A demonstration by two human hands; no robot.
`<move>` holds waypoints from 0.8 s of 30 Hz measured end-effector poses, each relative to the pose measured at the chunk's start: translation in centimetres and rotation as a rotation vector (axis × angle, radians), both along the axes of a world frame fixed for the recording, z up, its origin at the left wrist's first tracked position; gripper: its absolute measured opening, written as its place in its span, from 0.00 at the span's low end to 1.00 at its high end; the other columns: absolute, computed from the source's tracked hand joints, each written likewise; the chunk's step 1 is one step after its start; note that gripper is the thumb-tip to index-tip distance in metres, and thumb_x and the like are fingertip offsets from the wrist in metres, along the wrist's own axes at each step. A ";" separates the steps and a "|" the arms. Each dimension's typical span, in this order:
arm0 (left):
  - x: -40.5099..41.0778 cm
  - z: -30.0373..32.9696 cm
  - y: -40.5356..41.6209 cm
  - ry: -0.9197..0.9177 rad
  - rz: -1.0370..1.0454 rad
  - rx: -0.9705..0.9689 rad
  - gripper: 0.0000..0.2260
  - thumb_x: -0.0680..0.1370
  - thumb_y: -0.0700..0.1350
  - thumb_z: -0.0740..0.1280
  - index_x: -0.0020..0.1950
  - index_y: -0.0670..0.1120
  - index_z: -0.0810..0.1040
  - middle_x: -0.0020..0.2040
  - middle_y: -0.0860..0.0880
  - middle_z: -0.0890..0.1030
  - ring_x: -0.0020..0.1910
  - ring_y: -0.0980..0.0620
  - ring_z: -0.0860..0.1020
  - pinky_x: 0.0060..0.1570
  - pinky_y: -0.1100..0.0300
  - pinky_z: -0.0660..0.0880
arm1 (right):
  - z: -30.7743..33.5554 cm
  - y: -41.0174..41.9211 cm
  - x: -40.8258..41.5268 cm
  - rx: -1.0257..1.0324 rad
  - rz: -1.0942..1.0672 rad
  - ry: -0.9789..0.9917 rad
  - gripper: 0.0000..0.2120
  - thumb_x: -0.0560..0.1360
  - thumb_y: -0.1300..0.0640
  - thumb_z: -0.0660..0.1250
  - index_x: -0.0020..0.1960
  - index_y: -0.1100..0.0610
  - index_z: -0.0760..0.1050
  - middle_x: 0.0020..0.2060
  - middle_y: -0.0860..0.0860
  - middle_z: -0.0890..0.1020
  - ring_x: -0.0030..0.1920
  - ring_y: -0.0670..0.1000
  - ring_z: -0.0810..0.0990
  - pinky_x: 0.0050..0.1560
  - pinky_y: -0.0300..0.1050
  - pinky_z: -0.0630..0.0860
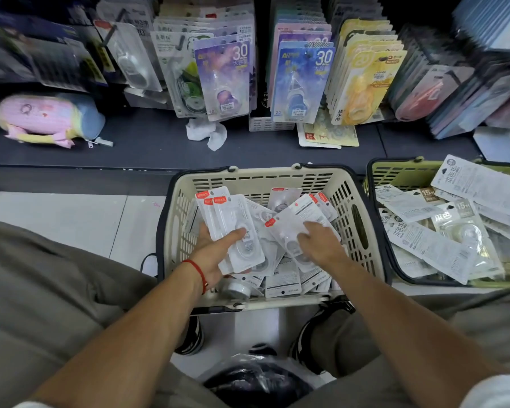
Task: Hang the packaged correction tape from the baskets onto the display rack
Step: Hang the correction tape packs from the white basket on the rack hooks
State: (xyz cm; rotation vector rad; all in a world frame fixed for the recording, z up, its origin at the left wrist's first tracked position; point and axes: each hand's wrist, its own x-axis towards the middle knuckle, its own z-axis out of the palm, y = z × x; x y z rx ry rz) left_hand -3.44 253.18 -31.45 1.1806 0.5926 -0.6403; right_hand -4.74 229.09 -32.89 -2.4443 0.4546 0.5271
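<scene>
Over cream basket [259,179]: left hand [215,254] clamps red-tagged packs [233,228]; right hand [318,242] grips another pack [295,222].

Pastel pencil case [49,117] lying at left on dark shelf [147,142], crumpled white paper [208,134] sitting near shelf middle, black plastic bag [256,381] resting on pale tiled floor [71,219], black shoes [192,337] standing beside it

White blister-packed correction tape cards with red top tabs [273,240] are lying jumbled in the cream slatted plastic basket [265,179] at centre frame. More grey-printed white packs [442,228] are piling in the green plastic basket [395,172] at right. Colourful carded packs are hanging on the display rack [277,69] along the top.
</scene>
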 end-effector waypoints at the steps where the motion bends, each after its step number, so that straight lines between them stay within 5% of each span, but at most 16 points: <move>1: -0.1 0.0 -0.1 0.010 -0.020 0.002 0.28 0.76 0.39 0.78 0.69 0.57 0.70 0.66 0.44 0.81 0.60 0.33 0.82 0.44 0.24 0.80 | 0.8 -0.4 0.5 0.099 -0.146 -0.036 0.07 0.84 0.59 0.60 0.53 0.60 0.75 0.48 0.56 0.80 0.47 0.56 0.81 0.47 0.49 0.79; 5: -0.4 0.3 -1.0 -0.011 -0.073 -0.028 0.29 0.76 0.40 0.78 0.72 0.57 0.70 0.67 0.45 0.81 0.63 0.35 0.82 0.47 0.24 0.79 | 3.1 0.0 1.7 0.573 -0.520 0.003 0.06 0.79 0.58 0.62 0.44 0.55 0.69 0.44 0.56 0.75 0.45 0.54 0.74 0.50 0.50 0.69; 9: -0.8 0.8 -1.7 -0.038 -0.082 -0.089 0.29 0.76 0.42 0.78 0.73 0.55 0.70 0.68 0.47 0.81 0.63 0.36 0.82 0.52 0.23 0.77 | 2.9 3.2 1.1 0.701 -0.422 0.027 0.05 0.81 0.56 0.62 0.49 0.56 0.74 0.50 0.54 0.81 0.50 0.55 0.80 0.51 0.51 0.76; 14: -0.7 0.7 -1.6 -0.089 -0.074 -0.004 0.36 0.71 0.40 0.82 0.73 0.54 0.70 0.67 0.47 0.82 0.64 0.40 0.82 0.54 0.25 0.79 | 1.4 5.0 0.7 0.683 -0.209 -0.071 0.10 0.85 0.52 0.63 0.46 0.51 0.78 0.44 0.47 0.80 0.46 0.48 0.77 0.49 0.44 0.73; 17: -0.5 0.7 -1.6 -0.118 -0.031 0.087 0.35 0.69 0.38 0.83 0.69 0.55 0.72 0.64 0.48 0.84 0.61 0.43 0.83 0.51 0.30 0.82 | -0.2 3.9 1.4 0.384 -0.103 -0.219 0.10 0.85 0.49 0.63 0.58 0.52 0.80 0.53 0.48 0.81 0.55 0.51 0.79 0.53 0.34 0.73; 20: -0.2 0.7 -1.1 -0.113 0.013 0.106 0.34 0.70 0.37 0.82 0.70 0.53 0.72 0.65 0.47 0.83 0.63 0.42 0.82 0.59 0.30 0.79 | -2.6 1.0 1.4 -0.295 0.088 -0.093 0.32 0.83 0.47 0.67 0.80 0.57 0.61 0.76 0.61 0.66 0.77 0.61 0.64 0.73 0.56 0.68; 22: 0.0 0.9 -0.6 -0.122 0.004 0.117 0.34 0.70 0.38 0.83 0.71 0.53 0.71 0.66 0.47 0.83 0.63 0.41 0.82 0.60 0.31 0.79 | -3.6 -0.5 0.9 -0.433 0.162 0.081 0.46 0.80 0.49 0.72 0.85 0.55 0.45 0.83 0.61 0.51 0.83 0.62 0.52 0.79 0.62 0.60; 24: 0.0 1.0 -0.2 -0.134 0.010 0.126 0.35 0.69 0.38 0.83 0.69 0.55 0.70 0.65 0.48 0.83 0.62 0.43 0.82 0.59 0.32 0.80 | -4.3 -1.4 0.7 -0.461 0.204 0.091 0.50 0.77 0.61 0.74 0.85 0.54 0.41 0.84 0.59 0.50 0.84 0.61 0.52 0.79 0.61 0.62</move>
